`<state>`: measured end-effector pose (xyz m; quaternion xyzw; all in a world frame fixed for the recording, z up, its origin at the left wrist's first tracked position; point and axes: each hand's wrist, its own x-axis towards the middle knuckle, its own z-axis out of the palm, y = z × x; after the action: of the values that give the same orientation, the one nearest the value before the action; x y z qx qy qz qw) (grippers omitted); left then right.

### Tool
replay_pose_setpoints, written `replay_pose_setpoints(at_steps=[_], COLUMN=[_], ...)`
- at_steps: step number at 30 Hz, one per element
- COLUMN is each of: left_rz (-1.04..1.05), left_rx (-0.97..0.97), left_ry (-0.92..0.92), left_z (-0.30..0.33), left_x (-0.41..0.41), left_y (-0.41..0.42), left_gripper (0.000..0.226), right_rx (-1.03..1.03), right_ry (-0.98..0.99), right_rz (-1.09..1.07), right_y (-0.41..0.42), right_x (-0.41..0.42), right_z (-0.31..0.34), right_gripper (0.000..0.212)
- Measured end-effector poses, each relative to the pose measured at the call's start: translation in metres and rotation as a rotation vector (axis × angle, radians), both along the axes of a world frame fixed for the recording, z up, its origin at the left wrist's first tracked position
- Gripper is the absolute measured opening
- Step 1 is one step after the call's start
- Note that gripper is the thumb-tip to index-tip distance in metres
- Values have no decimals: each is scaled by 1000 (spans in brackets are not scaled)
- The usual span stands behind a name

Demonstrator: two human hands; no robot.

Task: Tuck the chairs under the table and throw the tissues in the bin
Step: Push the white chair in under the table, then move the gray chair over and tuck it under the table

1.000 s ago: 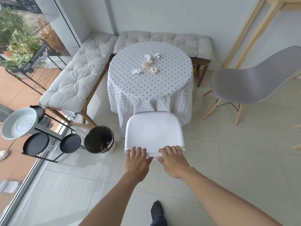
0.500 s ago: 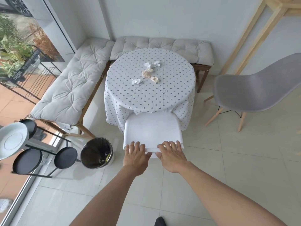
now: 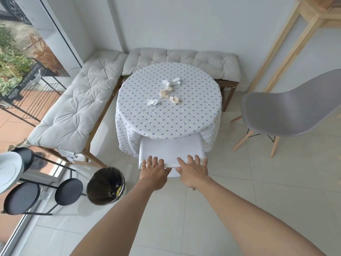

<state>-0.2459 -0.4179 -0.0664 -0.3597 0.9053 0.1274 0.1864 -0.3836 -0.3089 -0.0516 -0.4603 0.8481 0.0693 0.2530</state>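
A white chair (image 3: 170, 151) stands at the near side of the round table (image 3: 168, 115), its front part hidden under the dotted tablecloth. My left hand (image 3: 154, 170) and my right hand (image 3: 192, 171) both grip the top edge of its backrest, side by side. A grey chair (image 3: 287, 111) stands apart from the table on the right. Several crumpled tissues (image 3: 167, 92), white and beige, lie on the tabletop. A round metal bin (image 3: 106, 185) with a black liner stands open on the floor, left of my left hand.
A cushioned corner bench (image 3: 79, 108) wraps the table's left and back sides. A black stand with round trays (image 3: 36, 194) and a white dish (image 3: 8, 170) is at the left. Wooden shelf legs (image 3: 276, 52) rise at the back right. Pale floor tiles lie around me.
Both hands have pushed the white chair forward, so more of its seat is now under the tablecloth. I have moved closer to the table.
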Motion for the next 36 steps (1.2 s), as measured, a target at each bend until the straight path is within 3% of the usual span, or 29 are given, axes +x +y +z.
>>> replay_pose_setpoints(at_steps=[6, 10, 16, 21, 36], left_rz=[43, 41, -10, -18, 8], left_rx=[21, 33, 15, -23, 7], left_ry=[-13, 4, 78, 118, 166], left_z=[5, 15, 43, 70, 137], left_x=[-22, -31, -65, -129, -383], left_y=[-12, -5, 17, 49, 209], left_gripper=[60, 54, 63, 58, 74], right_rx=[-61, -161, -178, -192, -205], right_ry=[19, -17, 3, 40, 132], right_rz=[-37, -67, -99, -116, -93], right_y=[-10, 10, 58, 99, 257], right_x=[-16, -35, -105, -178, -436], right_z=[0, 6, 39, 76, 153], right_gripper=[41, 52, 58, 66, 71])
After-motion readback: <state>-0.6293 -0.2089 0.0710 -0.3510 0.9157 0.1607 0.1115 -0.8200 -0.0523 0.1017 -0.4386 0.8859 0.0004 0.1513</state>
